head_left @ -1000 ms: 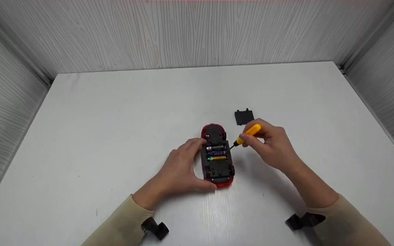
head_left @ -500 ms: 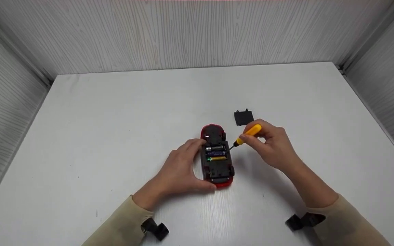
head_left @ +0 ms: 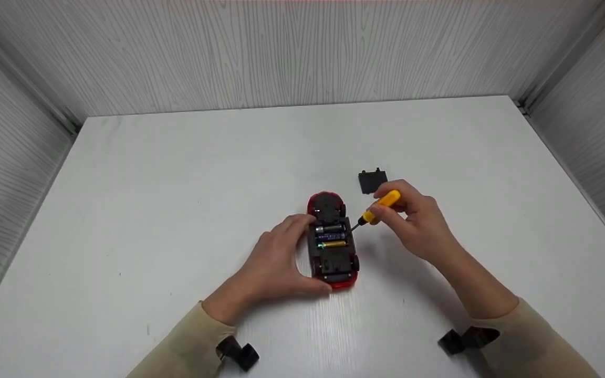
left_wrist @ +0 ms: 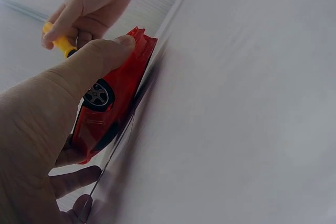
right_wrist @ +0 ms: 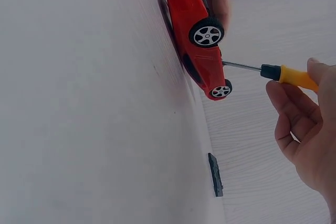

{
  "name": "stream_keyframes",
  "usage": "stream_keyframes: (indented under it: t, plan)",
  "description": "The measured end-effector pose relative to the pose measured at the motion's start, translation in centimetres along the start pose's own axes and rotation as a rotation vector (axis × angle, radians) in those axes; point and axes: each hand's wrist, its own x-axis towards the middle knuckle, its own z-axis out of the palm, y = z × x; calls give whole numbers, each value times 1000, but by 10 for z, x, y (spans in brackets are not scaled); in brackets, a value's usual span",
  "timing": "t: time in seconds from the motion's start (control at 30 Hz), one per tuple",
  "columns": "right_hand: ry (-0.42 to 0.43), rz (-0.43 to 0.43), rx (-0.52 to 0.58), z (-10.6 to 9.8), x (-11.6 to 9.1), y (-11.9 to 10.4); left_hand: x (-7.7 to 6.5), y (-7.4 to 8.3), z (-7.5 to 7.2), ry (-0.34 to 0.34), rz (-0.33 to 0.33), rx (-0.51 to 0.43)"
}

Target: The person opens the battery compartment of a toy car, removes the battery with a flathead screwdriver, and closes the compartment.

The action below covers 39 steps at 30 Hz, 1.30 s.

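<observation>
While the table [head_left: 202, 157] backs the work, I would let it take the pressing force, since the car [head_left: 334, 257], lying belly up, looks light enough to skid; my left hand [head_left: 273, 260] grips it with the thumb [head_left: 313, 285] at the near end and the fingers [head_left: 300, 223] along its left side, and I judge that hold should be firm without squeezing; my right hand [head_left: 419, 226] pinches the yellow screwdriver [head_left: 385, 201], whose shaft [right_wrist: 241, 66] slants down and leftward to the right edge of the open bay [head_left: 351, 242], and small, patient pressure seems wiser than hard levering, for a slip could scratch the car; what the tip [head_left: 352, 229] bears on I cannot tell, so lining it up with care comes first; the car lies just right of my left hand, within the curve of thumb and fingers, and left of my right hand, which stands apart from it with only the shaft bridging the gap; the cover [head_left: 372, 181] is off and lies on the table beyond the car and to its right, near my right hand; three batteries [head_left: 331, 237] sit side by side across the bay, between my two hands, with the tip just beside their right ends.
</observation>
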Motion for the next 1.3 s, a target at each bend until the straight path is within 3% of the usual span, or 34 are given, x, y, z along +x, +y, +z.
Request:
stream_keyframes:
  t: [0.23, 0.53, 0.97, 1.3]
  plan:
    - [-84, 33, 154, -9, 1, 3, 0, -1, 0, 9, 10, 4]
    - [-88, 81, 175, -21, 4, 6, 0, 0, 1, -5, 2, 2]
    - [-88, 45, 49, -16, 4, -7, 0, 0, -1, -15, -18, -20]
    - [-114, 103, 158, -19, 4, 6, -1, 0, 0, -8, -16, -35]
